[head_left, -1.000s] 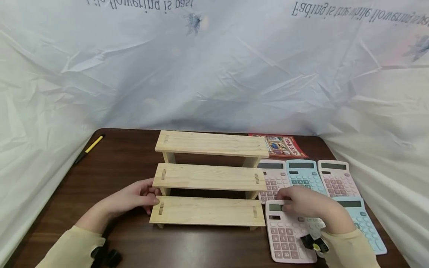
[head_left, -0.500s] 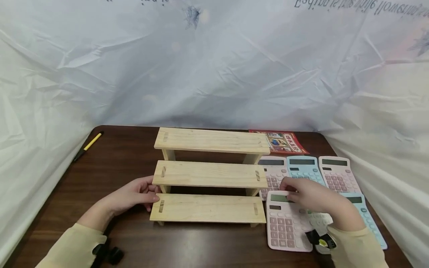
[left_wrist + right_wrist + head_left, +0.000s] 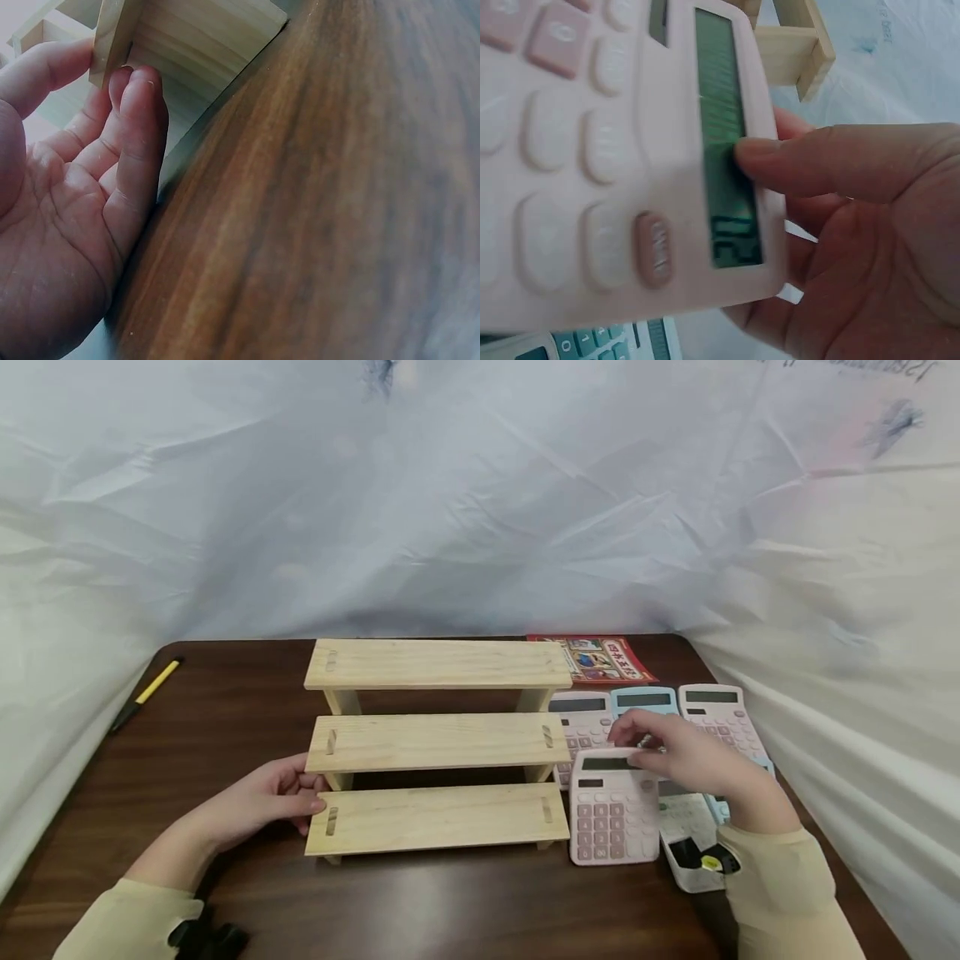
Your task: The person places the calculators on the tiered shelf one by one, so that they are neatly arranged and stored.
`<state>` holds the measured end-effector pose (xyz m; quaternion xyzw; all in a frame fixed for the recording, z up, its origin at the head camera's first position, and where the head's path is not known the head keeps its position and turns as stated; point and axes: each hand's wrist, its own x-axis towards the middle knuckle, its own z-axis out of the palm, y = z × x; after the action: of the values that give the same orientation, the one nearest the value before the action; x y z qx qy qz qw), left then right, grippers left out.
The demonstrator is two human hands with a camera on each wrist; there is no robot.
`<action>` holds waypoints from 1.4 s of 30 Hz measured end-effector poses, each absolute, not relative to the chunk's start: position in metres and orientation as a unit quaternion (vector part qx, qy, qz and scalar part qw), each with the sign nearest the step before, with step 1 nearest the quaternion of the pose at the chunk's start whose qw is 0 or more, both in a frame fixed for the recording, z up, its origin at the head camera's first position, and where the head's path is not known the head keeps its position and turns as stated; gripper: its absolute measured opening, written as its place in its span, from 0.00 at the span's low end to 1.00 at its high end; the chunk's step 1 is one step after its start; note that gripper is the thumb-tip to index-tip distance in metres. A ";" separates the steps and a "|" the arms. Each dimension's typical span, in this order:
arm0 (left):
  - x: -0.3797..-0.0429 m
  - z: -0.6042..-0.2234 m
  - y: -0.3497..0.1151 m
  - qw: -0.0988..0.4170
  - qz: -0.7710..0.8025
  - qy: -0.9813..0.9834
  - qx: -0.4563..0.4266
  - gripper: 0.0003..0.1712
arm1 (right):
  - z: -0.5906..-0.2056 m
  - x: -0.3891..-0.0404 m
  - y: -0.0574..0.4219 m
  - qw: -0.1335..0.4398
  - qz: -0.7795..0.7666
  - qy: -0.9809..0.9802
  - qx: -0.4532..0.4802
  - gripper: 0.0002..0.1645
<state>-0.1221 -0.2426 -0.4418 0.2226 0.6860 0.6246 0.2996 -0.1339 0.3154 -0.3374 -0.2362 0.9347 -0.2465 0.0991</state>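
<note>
Pale three-tier wooden shelf, smooth, matt, visibly grained; dark-brown wood-grained counter, smooth with a soft sheen; pink rectangular plastic calculator, smooth-bodied, its greenish display strip glossy; grey-white draped sheeting, creased, faintly shiny.

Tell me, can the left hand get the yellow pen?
Probably yes: only bare tabletop lies between the left hand and the yellow pen. But it pinches the lowest wooden board, so it would likely let go first.

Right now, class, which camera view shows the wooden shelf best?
The head view, because all three tiers of the wooden shelf show. The left wrist view catches only part; the right wrist view, a small piece at top.
</note>
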 end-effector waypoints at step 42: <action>-0.116 -0.444 -0.241 0.327 0.710 0.584 0.218 0.32 | -0.256 -0.171 0.183 -0.053 -0.537 0.820 -0.190 0.13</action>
<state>-0.1163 -0.2413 -0.4445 0.2178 0.5839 0.7102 0.3274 -0.1713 0.1827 -0.2562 -0.1898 0.8202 -0.5371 -0.0525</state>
